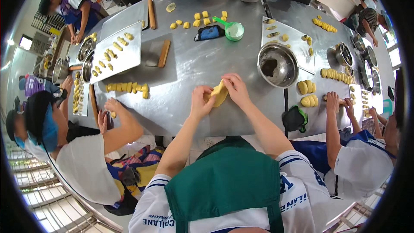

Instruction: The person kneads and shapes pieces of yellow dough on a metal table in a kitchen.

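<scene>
A thin, flattened piece of yellow dough [220, 96] is stretched between both hands, just above the steel table [194, 68]. My left hand [202, 101] grips its left side, thumb and fingers pinched together. At the upper right edge, my right hand [236, 87] pinches a raised fold of the same piece. To the right of my hands stands a steel bowl [292, 71] with dark filling [270, 67] in it. Ahead lie several small dough pieces [206, 21], a green scoop [234, 30] holding white powder, and a blue and black pouch [209, 33].
A bench scraper [164, 53] and a metal tray of shaped dough [129, 56] lie to the left. Another tray [276, 35] sits partly under the bowl. Co-workers' hands [114, 108] work at the left and, with a rolling pin [339, 101], at the right. A black-green pouch [294, 118] lies near the edge.
</scene>
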